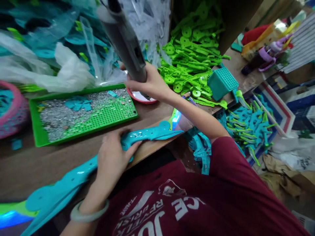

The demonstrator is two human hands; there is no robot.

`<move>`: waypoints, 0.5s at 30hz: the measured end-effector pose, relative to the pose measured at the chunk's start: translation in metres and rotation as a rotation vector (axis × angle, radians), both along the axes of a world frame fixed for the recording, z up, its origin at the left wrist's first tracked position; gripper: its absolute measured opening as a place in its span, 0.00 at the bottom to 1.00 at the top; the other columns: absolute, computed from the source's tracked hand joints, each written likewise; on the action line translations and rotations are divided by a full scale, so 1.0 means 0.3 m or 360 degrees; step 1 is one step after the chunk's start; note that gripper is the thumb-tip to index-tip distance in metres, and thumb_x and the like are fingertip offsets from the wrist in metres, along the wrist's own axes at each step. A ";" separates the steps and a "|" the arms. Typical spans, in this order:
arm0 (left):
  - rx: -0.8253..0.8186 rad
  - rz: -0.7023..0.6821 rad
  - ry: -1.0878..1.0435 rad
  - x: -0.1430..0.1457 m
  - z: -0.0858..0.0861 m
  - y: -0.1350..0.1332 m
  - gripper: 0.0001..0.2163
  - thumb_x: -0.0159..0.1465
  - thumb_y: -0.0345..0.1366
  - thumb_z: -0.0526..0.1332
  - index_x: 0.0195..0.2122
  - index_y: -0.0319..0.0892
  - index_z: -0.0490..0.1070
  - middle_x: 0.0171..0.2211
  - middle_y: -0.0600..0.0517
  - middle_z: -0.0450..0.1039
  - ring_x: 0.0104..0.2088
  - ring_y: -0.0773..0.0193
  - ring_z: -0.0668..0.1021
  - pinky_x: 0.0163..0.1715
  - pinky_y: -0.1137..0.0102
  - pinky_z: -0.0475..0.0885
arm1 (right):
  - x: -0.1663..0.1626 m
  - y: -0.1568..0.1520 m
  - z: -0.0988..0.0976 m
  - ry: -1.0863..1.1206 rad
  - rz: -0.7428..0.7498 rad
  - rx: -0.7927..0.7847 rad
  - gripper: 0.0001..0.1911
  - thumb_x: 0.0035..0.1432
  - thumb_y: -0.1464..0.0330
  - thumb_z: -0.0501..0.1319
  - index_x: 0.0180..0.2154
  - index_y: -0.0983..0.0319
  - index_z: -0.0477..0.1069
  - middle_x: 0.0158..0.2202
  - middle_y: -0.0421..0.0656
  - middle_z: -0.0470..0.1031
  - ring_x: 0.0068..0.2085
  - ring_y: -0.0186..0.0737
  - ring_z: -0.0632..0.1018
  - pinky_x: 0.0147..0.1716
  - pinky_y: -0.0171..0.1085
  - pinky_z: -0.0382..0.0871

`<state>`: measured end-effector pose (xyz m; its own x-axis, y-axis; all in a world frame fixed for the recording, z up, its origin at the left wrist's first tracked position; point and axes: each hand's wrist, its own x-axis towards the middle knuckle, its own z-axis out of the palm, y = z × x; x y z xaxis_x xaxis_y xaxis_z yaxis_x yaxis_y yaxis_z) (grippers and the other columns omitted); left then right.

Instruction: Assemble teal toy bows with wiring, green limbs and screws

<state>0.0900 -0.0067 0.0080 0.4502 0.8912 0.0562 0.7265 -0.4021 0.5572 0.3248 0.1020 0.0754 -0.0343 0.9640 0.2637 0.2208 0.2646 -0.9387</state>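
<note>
My right hand [150,82] is wrapped around a grey electric screwdriver [123,42], held upright with its lower end over a small red-rimmed dish [141,100]. Whether the tip touches anything in the dish, I cannot tell. My left hand [112,157], with a pale bangle at the wrist, grips the middle of a long teal plastic part [147,133] lying along the table's front edge. Fingers and thumb close around it. Lime-green pieces show at both ends of this part, with shiny blue light on them.
Beyond my left hand lies a green perforated tray [98,127] of small metal pieces and teal bits. A pink basket [12,111] stands at left. Lime-green parts [192,65] are heaped behind, near a teal basket [222,83]. Finished-looking teal-and-green pieces [251,126] fill a box at right.
</note>
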 end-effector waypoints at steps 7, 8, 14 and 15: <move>0.0250 -0.0013 0.0011 -0.056 -0.046 -0.033 0.29 0.67 0.61 0.50 0.46 0.38 0.69 0.39 0.39 0.75 0.43 0.42 0.76 0.42 0.53 0.73 | 0.265 -0.249 0.154 -0.0938 0.0152 -0.0203 0.18 0.59 0.62 0.64 0.49 0.63 0.72 0.47 0.46 0.77 0.47 0.41 0.78 0.46 0.40 0.74; 0.0313 -0.0018 -0.0009 -0.065 -0.051 -0.040 0.29 0.68 0.61 0.49 0.46 0.38 0.69 0.38 0.39 0.74 0.42 0.42 0.76 0.42 0.53 0.73 | 0.308 -0.314 0.149 -0.1292 -0.0036 -0.0359 0.11 0.62 0.65 0.61 0.43 0.64 0.74 0.41 0.46 0.78 0.42 0.41 0.78 0.44 0.40 0.73; 0.0488 -0.0034 -0.0056 -0.087 -0.065 -0.058 0.25 0.70 0.57 0.49 0.48 0.39 0.70 0.38 0.38 0.74 0.41 0.40 0.74 0.39 0.52 0.72 | 0.340 -0.623 -0.071 -0.2244 -0.0659 -0.0878 0.13 0.63 0.71 0.57 0.48 0.69 0.72 0.47 0.58 0.73 0.49 0.53 0.74 0.47 0.45 0.70; 0.0457 -0.0016 -0.0074 -0.088 -0.068 -0.058 0.24 0.69 0.56 0.51 0.48 0.40 0.70 0.37 0.40 0.74 0.41 0.40 0.74 0.38 0.51 0.72 | 0.330 -0.637 -0.111 -0.2242 -0.0744 -0.0873 0.16 0.65 0.71 0.54 0.52 0.70 0.70 0.51 0.60 0.71 0.52 0.55 0.72 0.49 0.47 0.69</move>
